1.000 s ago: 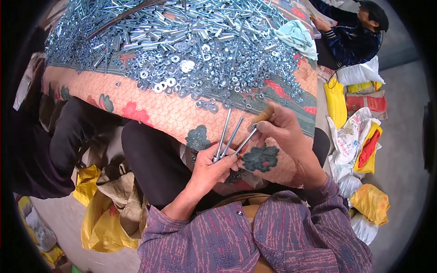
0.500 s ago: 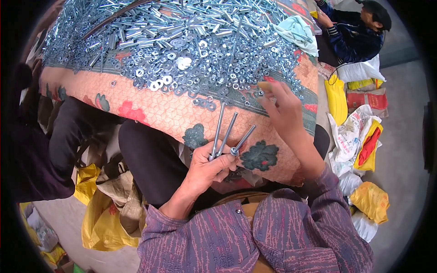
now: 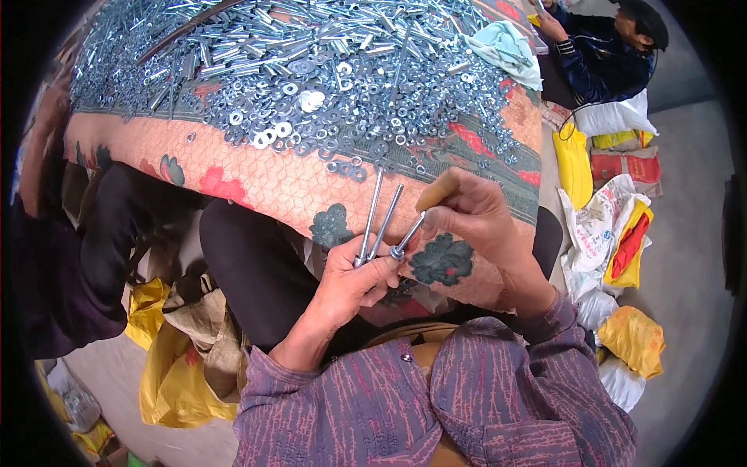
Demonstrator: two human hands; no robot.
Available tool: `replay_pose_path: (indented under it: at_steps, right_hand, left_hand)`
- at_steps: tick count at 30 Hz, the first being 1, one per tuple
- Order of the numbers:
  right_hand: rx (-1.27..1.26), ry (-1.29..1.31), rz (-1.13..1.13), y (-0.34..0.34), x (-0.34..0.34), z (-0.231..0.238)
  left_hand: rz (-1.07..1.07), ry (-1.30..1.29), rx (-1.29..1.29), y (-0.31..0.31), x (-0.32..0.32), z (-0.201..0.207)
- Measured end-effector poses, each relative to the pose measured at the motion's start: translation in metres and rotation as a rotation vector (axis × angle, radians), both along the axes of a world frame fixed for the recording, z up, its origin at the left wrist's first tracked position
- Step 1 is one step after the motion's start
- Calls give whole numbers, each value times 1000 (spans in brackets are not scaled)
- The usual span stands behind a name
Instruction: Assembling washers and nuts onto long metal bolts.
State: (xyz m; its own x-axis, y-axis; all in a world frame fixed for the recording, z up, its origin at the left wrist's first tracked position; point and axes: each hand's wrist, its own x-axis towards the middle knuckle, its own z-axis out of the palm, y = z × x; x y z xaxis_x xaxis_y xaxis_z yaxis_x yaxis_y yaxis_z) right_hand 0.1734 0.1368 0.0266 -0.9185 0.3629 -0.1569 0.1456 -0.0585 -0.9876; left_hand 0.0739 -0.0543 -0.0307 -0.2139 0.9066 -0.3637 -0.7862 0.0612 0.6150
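Observation:
My left hand [image 3: 354,282] is closed around three long metal bolts that stand up from it, fanned apart. The left bolt [image 3: 372,212] and middle bolt [image 3: 388,214] lean slightly right. Tilted more to the right is the third bolt [image 3: 410,232], with washers [image 3: 397,253] at its lower end by my thumb. My right hand [image 3: 475,214], a yellowish cover on one fingertip, pinches at this third bolt's upper end. Whatever small piece sits between those fingertips is mostly hidden. Beyond the hands, loose washers [image 3: 282,129] lie spread on the patterned cloth [image 3: 257,173].
Metal sleeves and rods [image 3: 296,45] are heaped at the back of the table. A pale green cloth [image 3: 504,53] lies at the far right. Another person [image 3: 603,58] sits beyond it. Bags [image 3: 576,167] line the floor at right; yellow sacks [image 3: 175,389] stand at lower left.
My right hand has come down and left from above the washers to the third bolt's upper end. My left hand still grips the bolts, almost unmoved.

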Motion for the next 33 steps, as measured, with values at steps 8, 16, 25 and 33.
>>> replay_pose_path:
  at_steps: [8,16,25,33]
  right_hand:
    - [-261,-134,63,-22,2,3]
    - [-124,13,-46,-10,9,16]
    - [-15,-34,-117,-17,12,14]
    - [81,-10,-24,-7,20,3]
  left_hand:
    - [-25,-99,71,1,-2,2]
    - [24,39,43,-1,-1,2]
    - [115,207,13,7,5,7]
    - [164,212,-12,4,4,-2]
